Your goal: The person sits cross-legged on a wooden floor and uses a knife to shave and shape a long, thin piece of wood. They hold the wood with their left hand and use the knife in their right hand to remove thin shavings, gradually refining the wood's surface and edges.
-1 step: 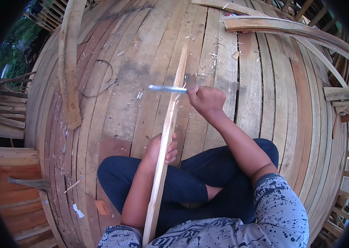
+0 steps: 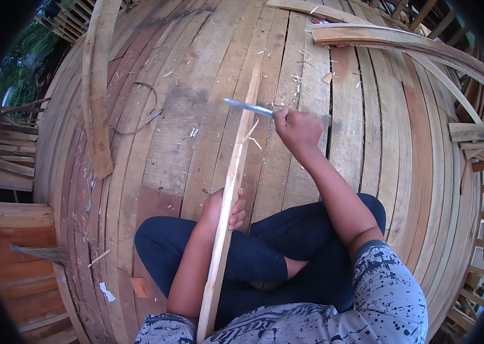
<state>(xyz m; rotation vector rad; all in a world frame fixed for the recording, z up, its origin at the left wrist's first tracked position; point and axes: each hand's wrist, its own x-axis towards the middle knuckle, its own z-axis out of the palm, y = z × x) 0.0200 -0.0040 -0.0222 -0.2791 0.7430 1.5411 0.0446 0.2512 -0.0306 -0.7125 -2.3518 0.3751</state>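
Note:
A long pale wooden strip (image 2: 231, 183) runs from beside my body out over the floor, its far end tapering to a point. My left hand (image 2: 231, 209) is wrapped around its middle, above my crossed legs. In my right hand (image 2: 299, 129) is a knife, fingers closed around the handle, which they hide. The knife blade (image 2: 248, 106) points left and lies across the strip near its far part. Just below the blade, thin wood shavings (image 2: 252, 133) curl off the strip's right edge.
Wooden floorboards (image 2: 196, 149) carry scattered shavings. A long plank (image 2: 96, 97) lies at the left, and more planks (image 2: 391, 37) at the far right. A loop of cord (image 2: 153, 97) lies left of the strip. A brush-like bundle (image 2: 38, 252) is at the left edge.
My right hand with the knife has moved away from me and slightly right, further along the strip. Shavings now stand out below the blade. My left hand stays in place.

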